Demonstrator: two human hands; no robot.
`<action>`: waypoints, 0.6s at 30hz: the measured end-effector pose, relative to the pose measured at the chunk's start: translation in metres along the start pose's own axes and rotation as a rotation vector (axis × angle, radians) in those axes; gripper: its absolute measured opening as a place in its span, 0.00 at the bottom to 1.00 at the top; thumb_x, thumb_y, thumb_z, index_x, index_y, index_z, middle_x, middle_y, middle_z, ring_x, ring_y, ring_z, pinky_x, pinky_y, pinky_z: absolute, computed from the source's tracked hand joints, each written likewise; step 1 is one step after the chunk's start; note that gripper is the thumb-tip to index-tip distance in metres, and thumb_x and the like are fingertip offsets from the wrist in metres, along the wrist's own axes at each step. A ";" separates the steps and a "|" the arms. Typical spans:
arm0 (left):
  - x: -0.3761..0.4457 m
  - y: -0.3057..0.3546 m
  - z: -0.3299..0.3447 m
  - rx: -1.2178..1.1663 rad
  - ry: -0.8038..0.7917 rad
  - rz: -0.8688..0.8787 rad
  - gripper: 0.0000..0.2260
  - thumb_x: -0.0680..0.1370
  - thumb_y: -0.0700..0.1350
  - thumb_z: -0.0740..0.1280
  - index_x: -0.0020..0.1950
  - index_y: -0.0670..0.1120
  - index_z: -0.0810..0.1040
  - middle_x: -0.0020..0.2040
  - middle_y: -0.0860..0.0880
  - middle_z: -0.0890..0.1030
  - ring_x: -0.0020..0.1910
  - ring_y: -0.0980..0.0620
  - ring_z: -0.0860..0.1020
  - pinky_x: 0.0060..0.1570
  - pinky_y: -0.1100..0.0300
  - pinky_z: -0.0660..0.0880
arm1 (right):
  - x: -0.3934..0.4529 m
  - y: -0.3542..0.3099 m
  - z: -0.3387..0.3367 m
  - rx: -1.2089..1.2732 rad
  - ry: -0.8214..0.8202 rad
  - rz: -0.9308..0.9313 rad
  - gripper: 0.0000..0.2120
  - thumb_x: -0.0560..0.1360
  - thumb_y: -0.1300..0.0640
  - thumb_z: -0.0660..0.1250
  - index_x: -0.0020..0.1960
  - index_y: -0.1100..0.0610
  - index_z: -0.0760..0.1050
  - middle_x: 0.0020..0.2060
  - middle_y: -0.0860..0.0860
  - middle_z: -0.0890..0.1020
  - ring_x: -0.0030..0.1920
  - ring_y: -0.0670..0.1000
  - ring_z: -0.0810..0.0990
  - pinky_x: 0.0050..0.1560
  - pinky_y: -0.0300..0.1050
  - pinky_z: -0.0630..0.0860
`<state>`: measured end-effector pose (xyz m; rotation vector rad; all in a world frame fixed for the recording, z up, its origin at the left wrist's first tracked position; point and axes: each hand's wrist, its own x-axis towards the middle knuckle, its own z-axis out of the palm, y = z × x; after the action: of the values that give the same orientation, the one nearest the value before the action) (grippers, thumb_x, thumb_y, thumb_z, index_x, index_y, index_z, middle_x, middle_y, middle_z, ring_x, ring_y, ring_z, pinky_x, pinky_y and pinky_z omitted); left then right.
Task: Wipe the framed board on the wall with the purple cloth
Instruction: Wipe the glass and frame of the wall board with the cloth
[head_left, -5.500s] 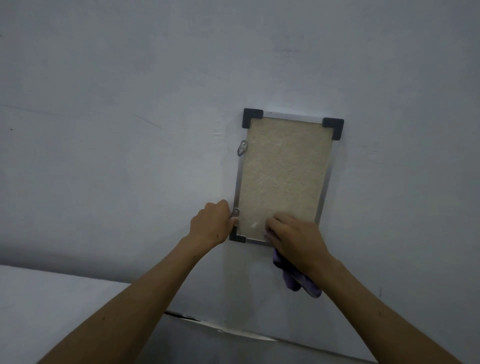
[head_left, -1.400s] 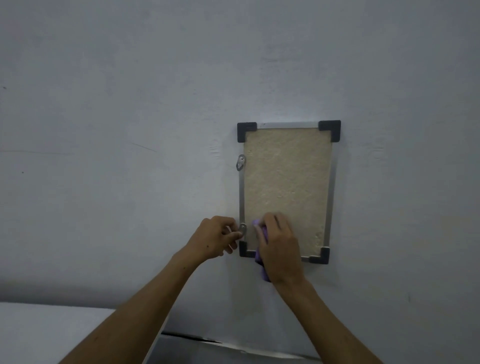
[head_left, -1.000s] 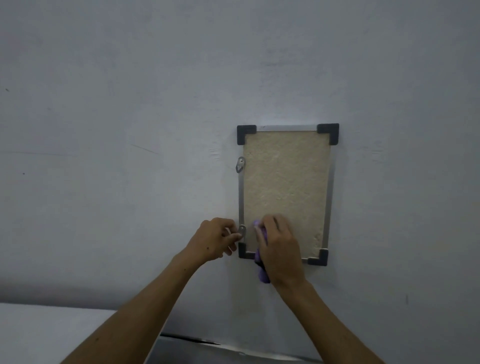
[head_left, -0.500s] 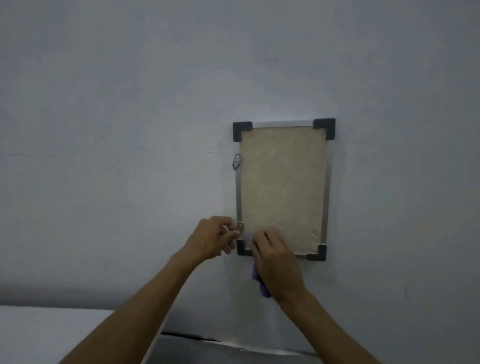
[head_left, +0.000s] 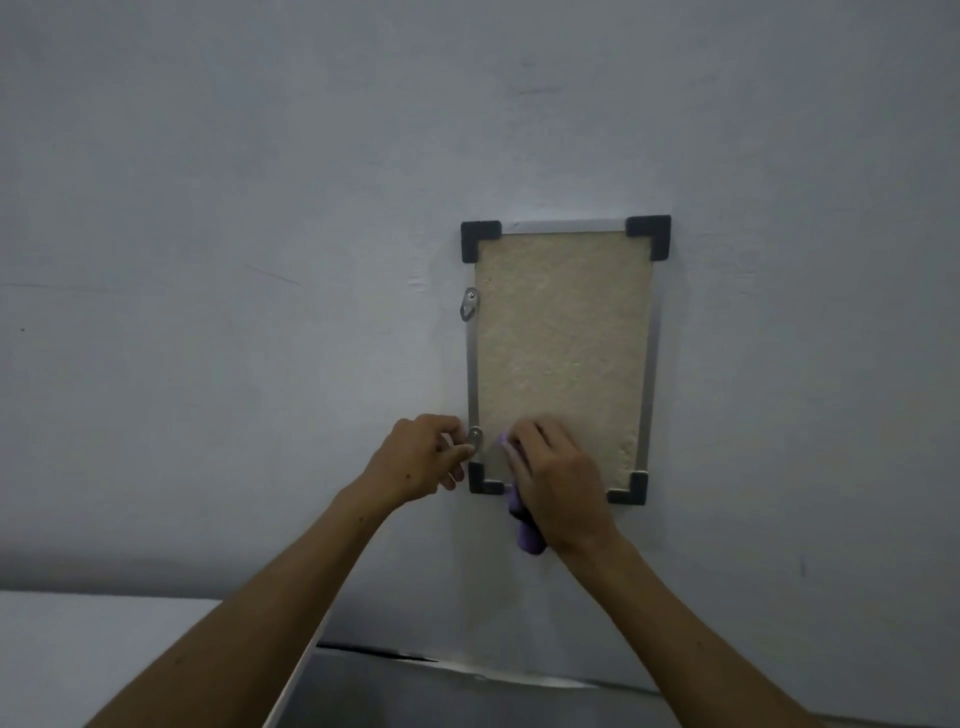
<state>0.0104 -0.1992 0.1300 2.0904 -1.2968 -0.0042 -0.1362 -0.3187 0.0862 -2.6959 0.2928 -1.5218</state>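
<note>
The framed board (head_left: 563, 332) hangs on the grey wall: a beige rough panel in a thin metal frame with dark corner caps. My right hand (head_left: 556, 480) presses the purple cloth (head_left: 527, 538) against the board's lower left part; a fold of cloth hangs below the hand. My left hand (head_left: 423, 460) sits at the frame's lower left edge, its curled fingers against the lower metal bracket (head_left: 475, 438).
A second metal bracket (head_left: 470, 304) is fixed higher on the frame's left side. A white surface (head_left: 104, 654) lies at the bottom left, and a ledge with a dark crack (head_left: 467, 670) runs along the wall's base.
My right hand with the cloth has rubbed up and down slightly over the board's lower left corner. The left hand has stayed at the lower bracket.
</note>
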 end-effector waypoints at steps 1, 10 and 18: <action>0.000 0.000 0.001 0.007 0.005 -0.003 0.07 0.81 0.49 0.67 0.46 0.48 0.78 0.39 0.49 0.85 0.36 0.55 0.85 0.39 0.62 0.82 | -0.002 0.000 0.000 0.000 0.009 0.001 0.06 0.77 0.59 0.67 0.52 0.60 0.78 0.45 0.55 0.80 0.43 0.50 0.78 0.44 0.41 0.80; 0.005 0.008 -0.004 0.134 0.007 -0.006 0.08 0.80 0.51 0.68 0.46 0.47 0.77 0.41 0.47 0.85 0.37 0.54 0.84 0.45 0.52 0.84 | -0.004 -0.002 -0.004 0.005 -0.048 -0.021 0.03 0.79 0.57 0.66 0.49 0.56 0.76 0.45 0.51 0.78 0.42 0.46 0.74 0.43 0.38 0.77; 0.009 0.013 0.004 0.080 0.055 -0.030 0.13 0.79 0.55 0.68 0.42 0.48 0.74 0.40 0.48 0.85 0.35 0.55 0.84 0.41 0.54 0.84 | -0.027 0.002 0.003 -0.057 -0.171 -0.062 0.08 0.74 0.64 0.66 0.53 0.57 0.76 0.48 0.51 0.78 0.45 0.47 0.75 0.45 0.37 0.77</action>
<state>0.0031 -0.2121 0.1371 2.1619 -1.2511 0.0934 -0.1475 -0.3160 0.0621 -2.8822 0.2519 -1.3039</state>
